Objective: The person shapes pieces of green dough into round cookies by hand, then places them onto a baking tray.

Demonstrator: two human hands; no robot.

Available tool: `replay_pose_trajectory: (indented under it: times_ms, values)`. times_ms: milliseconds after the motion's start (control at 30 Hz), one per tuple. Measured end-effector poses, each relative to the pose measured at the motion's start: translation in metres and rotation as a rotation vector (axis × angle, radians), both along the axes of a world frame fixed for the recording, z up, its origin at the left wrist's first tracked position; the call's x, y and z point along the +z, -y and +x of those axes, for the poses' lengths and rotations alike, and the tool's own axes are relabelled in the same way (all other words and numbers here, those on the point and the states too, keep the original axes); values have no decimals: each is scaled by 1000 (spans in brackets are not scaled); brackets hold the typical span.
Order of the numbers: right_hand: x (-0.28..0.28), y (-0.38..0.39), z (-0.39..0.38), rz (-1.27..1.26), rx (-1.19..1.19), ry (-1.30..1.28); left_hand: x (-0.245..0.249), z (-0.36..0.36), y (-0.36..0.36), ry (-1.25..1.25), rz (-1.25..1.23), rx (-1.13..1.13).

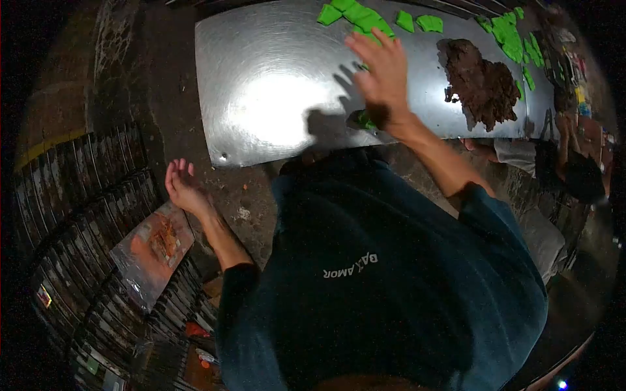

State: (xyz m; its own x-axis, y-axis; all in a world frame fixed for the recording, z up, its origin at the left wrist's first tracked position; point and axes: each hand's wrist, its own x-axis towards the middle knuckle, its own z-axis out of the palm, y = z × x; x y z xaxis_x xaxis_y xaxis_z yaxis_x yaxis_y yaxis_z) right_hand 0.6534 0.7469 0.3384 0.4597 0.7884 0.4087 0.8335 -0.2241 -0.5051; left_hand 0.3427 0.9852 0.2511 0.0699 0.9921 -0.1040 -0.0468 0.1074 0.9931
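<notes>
Nearest the lens hangs a dark shirt (378, 287) with pale lettering, and both bare forearms reach out from it. From the head view, the right hand (383, 73) hovers over a shiny metal sheet (261, 98), its grip spread wide and holding nothing. The green pieces (365, 18) lie just past its fingertips, with one green scrap (362, 120) under the wrist and more (512, 36) along the sheet's far right. They look flat, light and soft like clay, likely to bend or smear, so pinching an edge and peeling up from the slick metal seems best. A brown lump (482, 85), ragged and crumbly, sits right of the hand, apart from it. The left hand (184, 186) is off the sheet above the dark floor, grip open and empty, just beside a shiny printed packet (153, 251). Dark slotted racks (78, 215) fill the left; their contents cannot be made out. Another person's hand (476, 146) rests at the sheet's near right edge
</notes>
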Motion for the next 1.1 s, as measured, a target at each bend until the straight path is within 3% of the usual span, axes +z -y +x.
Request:
replay_pose_trajectory:
  times_ms: [33,67,267,333,367,400,433,533,600,633,667,700,733,800,867,900,933,967,1000,1033,1067,1100]
  values:
    - [-76,6,-5,-280,-28,156,0,-1,9,35,-16,40]
    - [-116,8,-7,-557,-54,317,-4,0,18,31,-17,50]
    - [-98,0,-2,-458,-94,28,-20,28,55,66,-60,-103]
    - [-59,-4,-2,-214,-19,-93,-13,42,54,-9,-144,-269]
    - [-54,-1,-2,-231,-31,79,-7,58,52,-14,-164,-306]
    - [-83,5,-7,-360,-95,210,1,80,49,-138,-74,-375]
    - [-99,10,-9,-380,-73,198,0,108,43,-64,-150,-400]
    - [-114,17,-8,-391,-56,48,-5,208,34,-139,88,-575]
    - [-152,36,0,-169,-88,-98,-16,276,26,-434,373,-638]
    - [-142,49,4,-153,-107,-59,-26,299,25,-544,523,-646]
    - [-132,64,5,-409,45,-260,-29,331,22,-643,686,-648]
    - [-123,78,6,-657,171,-458,-21,357,24,-723,678,-732]
    - [-120,83,-1,-307,320,88,-16,372,29,-805,678,-813]
    - [-92,99,12,-597,253,-101,-37,398,37,-709,870,-850]
    - [-31,97,45,-838,83,-342,-38,400,40,-603,760,-984]
    - [-9,102,71,-552,37,-450,-17,386,46,-477,583,-1010]
    - [1,106,111,-547,-35,-580,-23,374,45,-366,633,-924]
    - [73,99,129,-409,-245,-665,-38,357,40,-313,536,-877]
    - [114,101,170,-353,-273,-554,-43,337,35,-342,339,-827]
    - [126,108,215,-97,-274,-335,-37,317,42,-257,320,-700]
    - [150,111,259,109,-220,-300,-24,299,50,-174,294,-569]
    - [179,107,298,111,-268,-134,-2,283,55,-295,266,-634]
